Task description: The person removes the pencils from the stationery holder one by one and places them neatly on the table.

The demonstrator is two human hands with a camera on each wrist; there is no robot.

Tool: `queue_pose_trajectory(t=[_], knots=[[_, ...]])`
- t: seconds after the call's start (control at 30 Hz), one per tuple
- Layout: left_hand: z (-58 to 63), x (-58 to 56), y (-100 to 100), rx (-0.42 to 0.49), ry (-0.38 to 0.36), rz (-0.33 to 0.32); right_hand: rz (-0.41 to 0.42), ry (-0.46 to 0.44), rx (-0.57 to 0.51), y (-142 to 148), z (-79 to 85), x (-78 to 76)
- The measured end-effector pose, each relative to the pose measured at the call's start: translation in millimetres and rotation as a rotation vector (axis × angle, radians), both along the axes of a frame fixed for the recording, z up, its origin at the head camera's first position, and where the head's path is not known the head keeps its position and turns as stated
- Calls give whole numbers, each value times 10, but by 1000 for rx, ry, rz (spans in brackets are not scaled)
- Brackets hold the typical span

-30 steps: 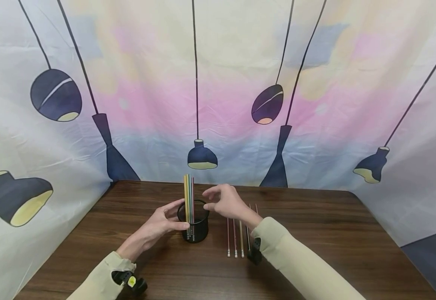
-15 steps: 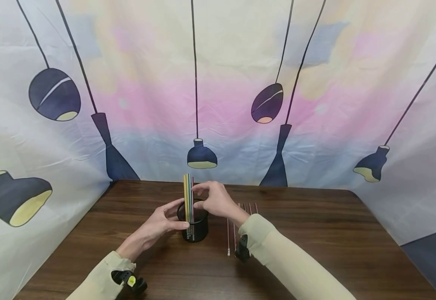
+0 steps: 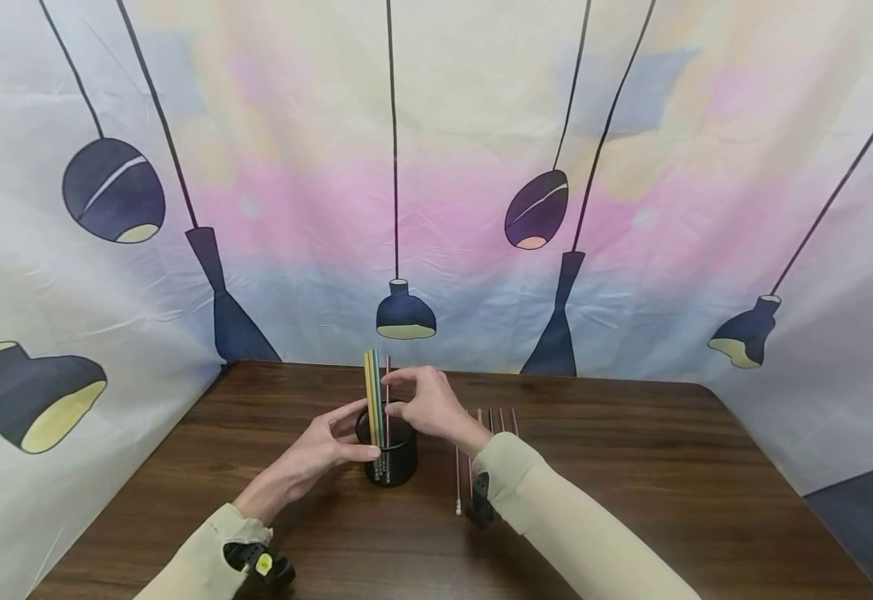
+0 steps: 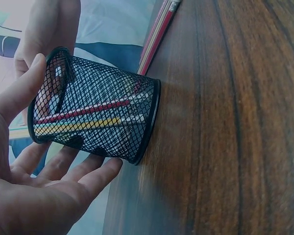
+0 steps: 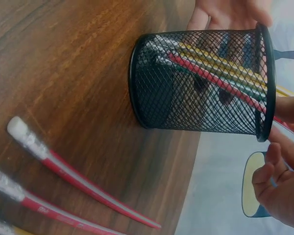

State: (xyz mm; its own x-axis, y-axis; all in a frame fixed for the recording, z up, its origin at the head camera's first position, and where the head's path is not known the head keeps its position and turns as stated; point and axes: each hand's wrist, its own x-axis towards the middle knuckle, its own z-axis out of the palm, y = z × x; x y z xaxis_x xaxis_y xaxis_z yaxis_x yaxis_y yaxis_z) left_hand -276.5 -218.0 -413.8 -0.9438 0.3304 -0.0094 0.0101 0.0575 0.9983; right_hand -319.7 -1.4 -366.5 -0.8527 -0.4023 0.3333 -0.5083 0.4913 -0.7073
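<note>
A black mesh pencil cup (image 3: 401, 468) stands upright on the wooden table, several pencils inside. My left hand (image 3: 322, 446) holds it from the left, thumb near the rim and fingers spread along the far side in the left wrist view. Yellow and green-blue pencils (image 3: 371, 392) lean together at the cup's left side, eraser ends down. Slightly right of them is a red pencil (image 3: 387, 367), whose upper part my right hand (image 3: 432, 407) pinches between thumb and fingers. Through the mesh in the right wrist view, that red pencil slants across the cup, its lower end near the bottom.
Several more pencils (image 3: 458, 487) lie side by side on the table right of the cup, partly hidden under my right forearm. Their white erasers (image 5: 18, 128) point toward me. A cloth backdrop (image 3: 466, 208) with printed lamps hangs behind the table (image 3: 376, 550).
My right hand has moved left from beside the cup to the standing pencils and taken hold of the red one, which now stands slightly apart from the others. The left hand has stayed put.
</note>
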Motion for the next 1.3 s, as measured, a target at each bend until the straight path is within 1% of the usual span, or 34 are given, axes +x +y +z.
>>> queue_pose_trajectory(t=[0.1, 0.37, 0.47, 0.57, 0.67, 0.77, 0.9, 1.07, 1.3], knots=[[-3, 2, -2, 1, -1, 2, -22, 7, -18, -26, -36, -3], [9, 3, -5, -4, -4, -18, -106, 64, -49, -45, -122, -22], [17, 3, -3, -2, -7, -21, -118, 74, -47, -34, -137, -27], [25, 4, -1, -2, -6, -16, -106, 72, -17, -23, -137, -21], [27, 5, -3, -4, -3, -9, -84, 53, 23, -12, -140, -5], [25, 4, -4, -4, -3, -9, -65, 30, 40, -6, -144, 14], [21, 1, -1, -5, -6, -5, -57, 26, 29, 0, -157, 21], [14, 3, 1, -10, -10, 8, -61, 47, 18, 25, -175, 1], [12, 9, 2, -6, -9, 7, -52, 77, -9, 85, -120, -33]])
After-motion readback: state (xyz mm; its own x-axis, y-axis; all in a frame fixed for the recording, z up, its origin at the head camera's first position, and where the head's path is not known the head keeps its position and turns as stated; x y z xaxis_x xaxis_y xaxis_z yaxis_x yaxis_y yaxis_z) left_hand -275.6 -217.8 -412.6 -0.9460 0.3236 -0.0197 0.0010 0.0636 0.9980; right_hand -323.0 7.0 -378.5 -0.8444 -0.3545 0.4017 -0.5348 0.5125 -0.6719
